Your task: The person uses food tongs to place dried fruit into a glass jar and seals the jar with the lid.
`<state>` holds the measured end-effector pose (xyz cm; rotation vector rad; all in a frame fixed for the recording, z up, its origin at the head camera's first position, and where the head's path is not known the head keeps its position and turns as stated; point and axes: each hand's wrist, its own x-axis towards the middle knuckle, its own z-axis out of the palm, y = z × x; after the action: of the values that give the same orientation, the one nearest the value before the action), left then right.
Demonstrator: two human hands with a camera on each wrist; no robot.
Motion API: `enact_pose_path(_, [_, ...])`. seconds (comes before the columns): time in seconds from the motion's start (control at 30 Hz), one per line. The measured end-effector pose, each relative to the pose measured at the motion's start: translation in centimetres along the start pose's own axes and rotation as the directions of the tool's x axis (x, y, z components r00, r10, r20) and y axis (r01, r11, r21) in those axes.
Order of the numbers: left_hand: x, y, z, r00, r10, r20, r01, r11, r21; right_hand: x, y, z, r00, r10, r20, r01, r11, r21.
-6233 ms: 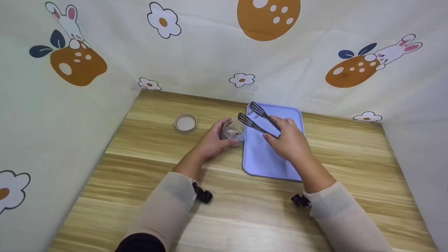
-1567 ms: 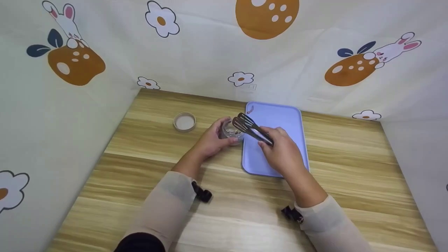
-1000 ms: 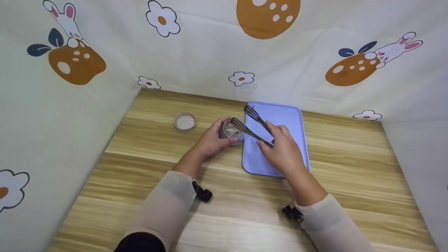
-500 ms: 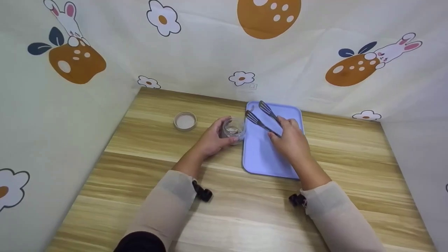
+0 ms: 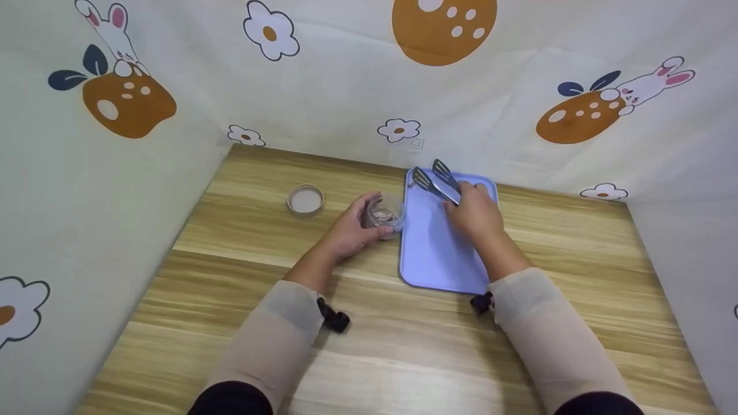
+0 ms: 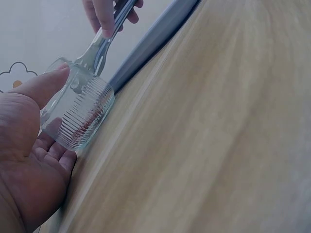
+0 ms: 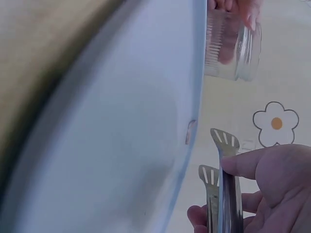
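Wood-grain table (image 5: 369, 351) lies beneath both hands, with a pale cloth (image 5: 334, 86) printed with oranges, rabbits and flowers hanging beyond them. The left hand (image 5: 350, 231) is curled round an open glass jar (image 5: 394, 206), whose contents are too unclear to name. Left of that hand and slightly farther away rests a round lid (image 5: 305, 200). Beneath the right hand (image 5: 477, 214) is a blue tray (image 5: 429, 259), just beside the jar. This hand grips slotted tongs (image 5: 425, 180), their heads apart; near them, ahead and left of the fingers, a small curved piece (image 7: 190, 132) lies at the tray's edge.
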<state>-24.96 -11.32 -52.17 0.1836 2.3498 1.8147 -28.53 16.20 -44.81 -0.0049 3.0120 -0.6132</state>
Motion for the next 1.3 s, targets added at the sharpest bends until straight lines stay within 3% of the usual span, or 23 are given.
enact_pose_path(0.4, [0.0, -0.2, 0.0, 0.999, 0.033, 0.002, -0.033, 0.999, -0.026, 1.4, -0.4, 1.3, 1.000, -0.011, 0.028, 0.011, 1.000, -0.027])
enact_pose_path(0.73, [0.0, -0.2, 0.0, 1.000, 0.025, -0.001, -0.025, 1.000, -0.019, 2.0, 0.5, 2.1, 0.999, -0.035, -0.019, 0.035, 0.999, -0.013])
enact_pose_path(1.3, [0.2, -0.4, 0.0, 0.999, 0.035, 0.008, -0.035, 0.999, -0.022, 2.6, 1.4, 0.9, 0.998, -0.062, -0.020, 0.062, 0.998, -0.019])
